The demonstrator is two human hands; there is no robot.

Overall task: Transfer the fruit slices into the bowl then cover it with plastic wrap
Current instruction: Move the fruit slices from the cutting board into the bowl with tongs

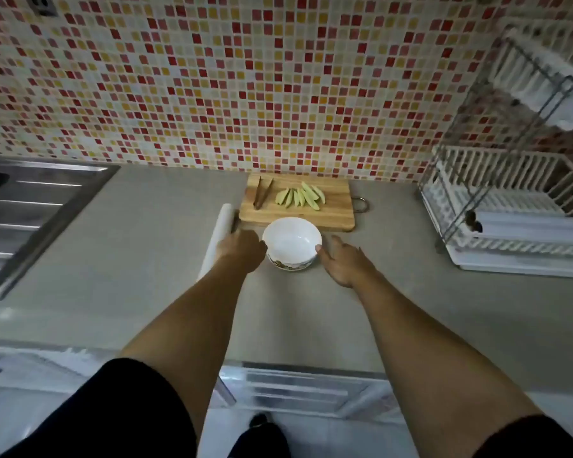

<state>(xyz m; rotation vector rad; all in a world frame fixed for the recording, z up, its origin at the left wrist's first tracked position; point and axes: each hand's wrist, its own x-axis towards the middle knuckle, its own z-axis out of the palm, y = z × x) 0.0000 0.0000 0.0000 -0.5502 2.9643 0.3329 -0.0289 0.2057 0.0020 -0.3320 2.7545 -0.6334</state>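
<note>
Big grey surface (146, 259), matte and flat. With the bowl as clock centre, a steel sink (30, 213) is far out at 9 and a white slatted rack (516, 206) far out at 3.

The wooden board (334, 206) is at 12, rectangular with a metal loop on its 3 o'clock end. It's just beside the bowl, so my worry is that a nudge to the bowl bumps it.

The wrap roll (217, 233) is a pale cylinder lying at 9 to 10, one end at the board's corner. Being round, it could roll off toward the sink if knocked.

The bowl (291, 241) is glossy white with a patterned base, and empty. It looks slick, so it could skid on that surface.

The left hand (242, 251) is up against the bowl at 9. Its fingers are hidden, so I can't tell if it grips anything. The right hand (343, 262) at 3 to 4 is spread loose, with its thumb tip on the rim.

The tongs (262, 193) are dark and thin, on the board's 9 o'clock end.

The slices (300, 196) are pale green wedges fanned out mid-board, none moved yet. They look moist, so they could slip out of the tongs on the way over.
</note>
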